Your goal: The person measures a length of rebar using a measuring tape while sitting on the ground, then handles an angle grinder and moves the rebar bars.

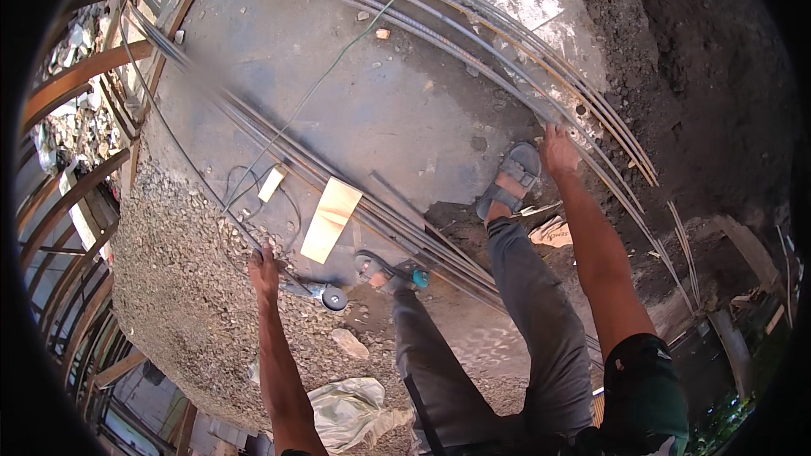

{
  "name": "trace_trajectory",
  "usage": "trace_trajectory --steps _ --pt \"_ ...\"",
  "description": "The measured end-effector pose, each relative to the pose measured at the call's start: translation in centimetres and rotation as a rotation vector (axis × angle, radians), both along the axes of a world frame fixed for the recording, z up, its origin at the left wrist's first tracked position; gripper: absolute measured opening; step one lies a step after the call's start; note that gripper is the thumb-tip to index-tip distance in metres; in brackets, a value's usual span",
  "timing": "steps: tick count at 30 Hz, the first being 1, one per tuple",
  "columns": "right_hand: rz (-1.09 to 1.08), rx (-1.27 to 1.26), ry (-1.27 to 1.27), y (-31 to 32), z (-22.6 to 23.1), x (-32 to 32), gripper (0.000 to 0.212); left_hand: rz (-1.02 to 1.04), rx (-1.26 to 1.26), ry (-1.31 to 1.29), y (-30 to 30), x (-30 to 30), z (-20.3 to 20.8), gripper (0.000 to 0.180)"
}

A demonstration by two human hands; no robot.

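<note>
My left hand (263, 270) is closed around a long thin steel rod (187, 145), which curves up to the far left. Just right of that hand, an angle grinder (329, 295) with a dark round disc lies on the gravel. My right hand (558, 150) reaches out beyond my sandalled foot, its fingers curled on a rebar (524, 95) of the long bundle that arcs across the far side. Its fingertips are partly hidden against the bars. Between my arms, a second rebar bundle (389, 232) runs diagonally under a pale wooden board (331, 219).
A small wood block (271, 184) lies by a dark looped cable. A green cord (338, 59) crosses the concrete slab (372, 118). Gravel (186, 287) spreads at left, with a pale sack (355, 409) near me. A teal round object (420, 278) sits by my left foot. Rusty curved beams (68, 93) stand far left.
</note>
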State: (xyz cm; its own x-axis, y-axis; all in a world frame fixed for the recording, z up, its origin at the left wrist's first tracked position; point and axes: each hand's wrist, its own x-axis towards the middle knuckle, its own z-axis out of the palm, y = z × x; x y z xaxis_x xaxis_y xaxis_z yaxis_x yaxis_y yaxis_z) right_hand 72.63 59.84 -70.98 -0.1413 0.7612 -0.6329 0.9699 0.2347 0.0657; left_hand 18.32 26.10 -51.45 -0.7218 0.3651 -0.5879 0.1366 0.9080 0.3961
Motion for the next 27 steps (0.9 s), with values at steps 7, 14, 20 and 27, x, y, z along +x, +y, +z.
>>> trace_trajectory --steps 7,14,20,27 --pt "0.269 0.076 -0.224 4.4 -9.0 2.9 0.034 -0.010 -0.051 0.039 1.9 1.5 -3.5 0.040" --pt "0.373 -0.029 -0.073 6.1 -6.4 2.5 0.016 -0.087 -0.174 0.102 0.5 0.6 -3.4 0.040" --pt "0.182 -0.044 0.268 7.3 -1.6 5.0 0.024 -0.161 -0.309 0.110 1.0 -0.6 -5.5 0.034" --pt "0.008 -0.052 0.590 8.1 5.3 9.2 0.021 -0.067 -0.223 0.046 1.4 1.4 -10.3 0.028"
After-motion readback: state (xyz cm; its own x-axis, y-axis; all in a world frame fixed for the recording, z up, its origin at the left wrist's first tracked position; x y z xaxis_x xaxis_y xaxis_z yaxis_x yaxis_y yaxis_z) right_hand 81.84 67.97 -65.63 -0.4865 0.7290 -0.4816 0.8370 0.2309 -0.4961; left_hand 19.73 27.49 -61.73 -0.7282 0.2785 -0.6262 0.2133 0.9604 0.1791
